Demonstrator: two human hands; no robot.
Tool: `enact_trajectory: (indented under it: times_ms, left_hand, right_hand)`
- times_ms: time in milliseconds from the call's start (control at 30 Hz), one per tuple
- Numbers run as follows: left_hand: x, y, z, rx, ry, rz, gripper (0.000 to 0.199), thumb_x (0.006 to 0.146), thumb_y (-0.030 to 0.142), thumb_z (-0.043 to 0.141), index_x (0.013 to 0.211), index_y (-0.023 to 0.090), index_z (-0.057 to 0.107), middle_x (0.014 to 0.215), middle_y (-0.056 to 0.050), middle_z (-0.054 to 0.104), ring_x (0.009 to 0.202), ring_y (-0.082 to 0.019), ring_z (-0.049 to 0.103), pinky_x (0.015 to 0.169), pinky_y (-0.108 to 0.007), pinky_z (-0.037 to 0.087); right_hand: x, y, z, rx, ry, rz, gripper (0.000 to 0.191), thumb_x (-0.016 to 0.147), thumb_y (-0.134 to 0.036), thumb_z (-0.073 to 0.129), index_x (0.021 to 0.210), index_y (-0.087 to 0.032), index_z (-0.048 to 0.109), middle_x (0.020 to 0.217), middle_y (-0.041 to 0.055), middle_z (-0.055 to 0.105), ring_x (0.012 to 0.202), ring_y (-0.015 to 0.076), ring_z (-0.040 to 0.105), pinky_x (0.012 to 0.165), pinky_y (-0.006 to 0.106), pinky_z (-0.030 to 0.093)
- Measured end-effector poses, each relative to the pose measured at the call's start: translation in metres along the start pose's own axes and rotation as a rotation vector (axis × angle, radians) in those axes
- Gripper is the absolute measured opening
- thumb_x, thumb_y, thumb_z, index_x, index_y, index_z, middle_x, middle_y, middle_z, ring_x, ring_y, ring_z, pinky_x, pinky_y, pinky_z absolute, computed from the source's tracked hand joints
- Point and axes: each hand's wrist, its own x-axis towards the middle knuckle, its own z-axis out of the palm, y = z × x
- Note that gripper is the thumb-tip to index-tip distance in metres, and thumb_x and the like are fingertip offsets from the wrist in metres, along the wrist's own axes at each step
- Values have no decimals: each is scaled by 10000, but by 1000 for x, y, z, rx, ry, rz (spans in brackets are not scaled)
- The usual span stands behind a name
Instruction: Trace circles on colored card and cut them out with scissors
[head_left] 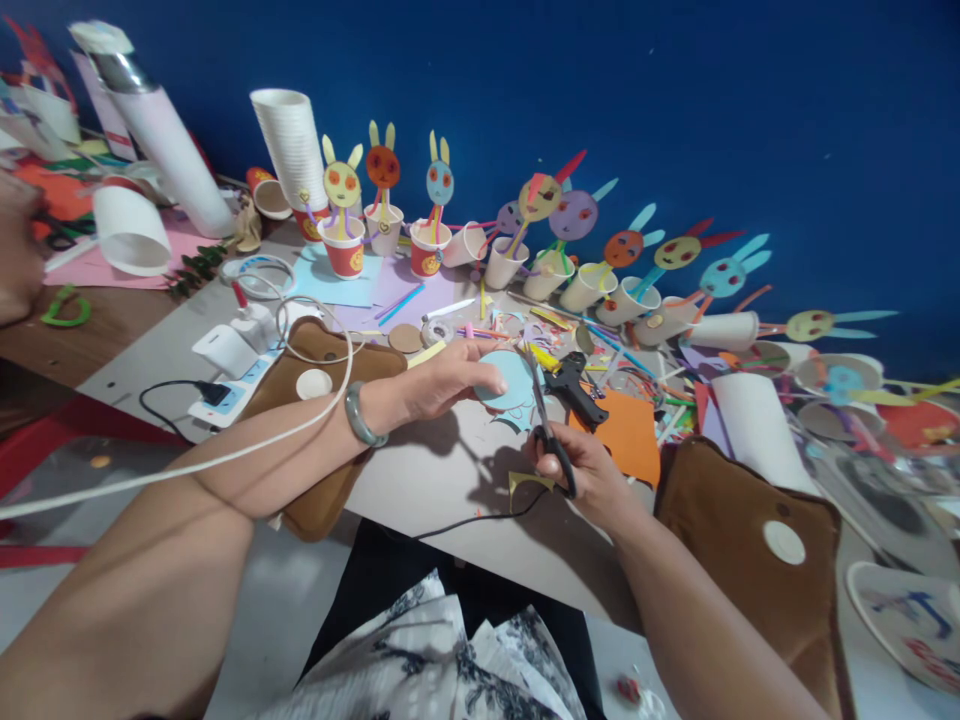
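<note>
Between thumb and fingers, my left hand (450, 380) holds a light blue paper circle (504, 378) above the table. My right hand (581, 470) grips black-handled scissors (553, 450), their blades pointing up along the circle's right edge. Whether the blades touch the paper I cannot tell. Below the circle lie light blue paper scraps (517, 418). A black glue gun (577, 390) with a yellow part rests just beyond my right hand, beside an orange paper sheet (626, 435). A yellow scrap (525, 492) lies under the scissors.
Paper cups with rabbit-faced figures (343, 190) line the blue wall. A cup stack (289, 140) and a flask (161, 140) stand at the back left. A power strip (225, 390) with cables lies left. Brown cushions (750, 540) flank both arms. Another person's hand (19, 250) shows at far left.
</note>
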Motion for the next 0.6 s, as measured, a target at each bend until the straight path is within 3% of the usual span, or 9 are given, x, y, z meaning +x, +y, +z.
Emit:
enact_trajectory:
  times_ms: [600]
  left_hand:
    - [-1, 3, 2, -1, 9, 3, 222, 593, 195, 690, 797, 126, 634, 632, 14, 606, 543, -93, 557, 532, -231, 457]
  right_hand:
    - [-2, 2, -2, -29, -14, -34, 615, 756, -809, 661, 709, -205, 557, 666, -12, 522, 620, 141, 425, 588, 290, 326]
